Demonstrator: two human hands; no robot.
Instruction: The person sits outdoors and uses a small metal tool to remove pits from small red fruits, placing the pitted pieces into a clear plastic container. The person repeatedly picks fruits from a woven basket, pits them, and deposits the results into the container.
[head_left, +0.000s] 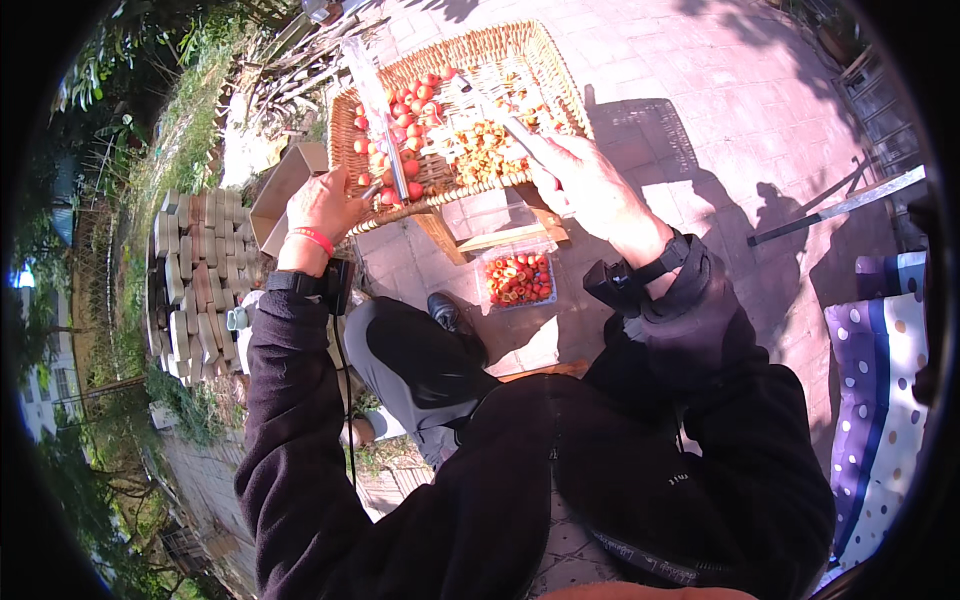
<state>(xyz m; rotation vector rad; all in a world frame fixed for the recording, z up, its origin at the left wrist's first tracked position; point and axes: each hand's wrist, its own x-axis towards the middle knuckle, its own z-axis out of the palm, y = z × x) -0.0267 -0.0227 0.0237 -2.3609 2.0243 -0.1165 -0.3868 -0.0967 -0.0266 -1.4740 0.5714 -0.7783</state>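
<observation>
A rectangular wicker basket (576, 96) stands before me on a wooden stool (442, 238). Whole red fruits (403, 120) lie in its left part, yellowish cut pieces (484, 154) in the middle and right. My left hand (322, 206) is at the basket's near left corner; a small dark object shows at its fingertips, its grip unclear. My right hand (585, 180) holds a long, slim silvery tool (525, 135) that points over the basket. A shiny metal tube (395, 161) and clear plastic packaging (364, 71) lie across the left side, over the fruits.
On the paving below stands a clear plastic box (556, 289) of red fruit pieces. An open cardboard box (281, 191) and stacked paving blocks (199, 277) are at the left, dry sticks (289, 75) behind. Dotted fabric (874, 405) and a metal bar (840, 206) are at the right.
</observation>
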